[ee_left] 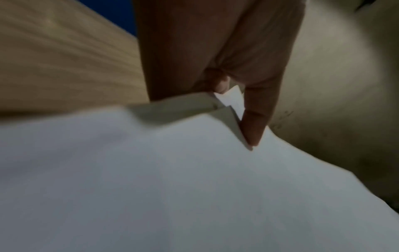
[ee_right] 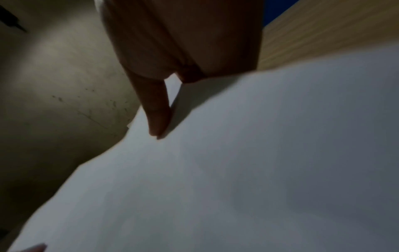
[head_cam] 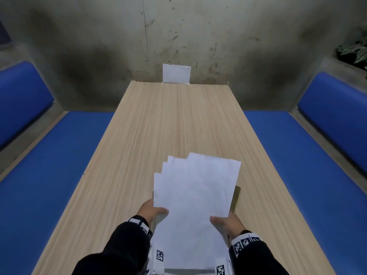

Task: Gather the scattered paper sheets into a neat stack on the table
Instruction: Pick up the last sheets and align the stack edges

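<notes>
Several white paper sheets (head_cam: 196, 195) are fanned out, their top corners staggered, and held up over the near end of the wooden table (head_cam: 158, 126). My left hand (head_cam: 153, 212) grips their left edge, thumb on top and fingers hidden beneath. My right hand (head_cam: 224, 222) grips the right edge the same way. In the left wrist view the thumb (ee_left: 257, 122) presses on the sheets (ee_left: 194, 187). The right wrist view shows that thumb (ee_right: 156, 117) lying on the paper (ee_right: 237, 170).
Blue cushioned benches (head_cam: 49, 165) (head_cam: 301, 165) run along both sides of the table. A stained grey wall stands at the far end, with a white card (head_cam: 176, 73) against it. A potted plant (head_cam: 355, 48) sits at the upper right.
</notes>
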Tool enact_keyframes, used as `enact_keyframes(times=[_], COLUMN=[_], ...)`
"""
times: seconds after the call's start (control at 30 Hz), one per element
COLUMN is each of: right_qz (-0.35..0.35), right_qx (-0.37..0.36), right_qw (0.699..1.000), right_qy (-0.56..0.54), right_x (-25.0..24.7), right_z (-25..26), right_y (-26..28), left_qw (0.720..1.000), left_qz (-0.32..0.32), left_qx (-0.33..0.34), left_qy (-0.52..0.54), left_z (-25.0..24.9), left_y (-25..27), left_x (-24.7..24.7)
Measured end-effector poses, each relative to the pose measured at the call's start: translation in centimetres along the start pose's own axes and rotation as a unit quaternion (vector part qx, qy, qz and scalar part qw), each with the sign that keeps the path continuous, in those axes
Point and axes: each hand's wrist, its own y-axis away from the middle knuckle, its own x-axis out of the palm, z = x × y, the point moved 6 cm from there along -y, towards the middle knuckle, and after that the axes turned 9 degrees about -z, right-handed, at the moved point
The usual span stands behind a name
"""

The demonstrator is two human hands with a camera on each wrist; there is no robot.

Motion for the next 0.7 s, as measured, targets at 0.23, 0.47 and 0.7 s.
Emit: enact_keyframes(times=[0.23,0.47,0.7], right_qz=[0.041,0.092,0.086], right_qx=[-0.219,-0.283,-0.315], right_qw=[0.969,0.952,0.943], right_qy=[-0.105,-0.071,-0.061], right_x=[-0.4,-0.3,0.8], right_z=[9.9,12.4,12.8], right_y=[5.8,8.5,9.4], left_qw=[0.961,0.963,0.955], left_qz=[0.001,0.035,0.033], left_qx=[0.226,0.247,0.265], left_qy=[0.157,0.102,0.126], left_z=[-8.8,-8.8,-9.6], left_y=[5.1,7.0,8.1], left_x=[-4.1,-5.0,-3.8])
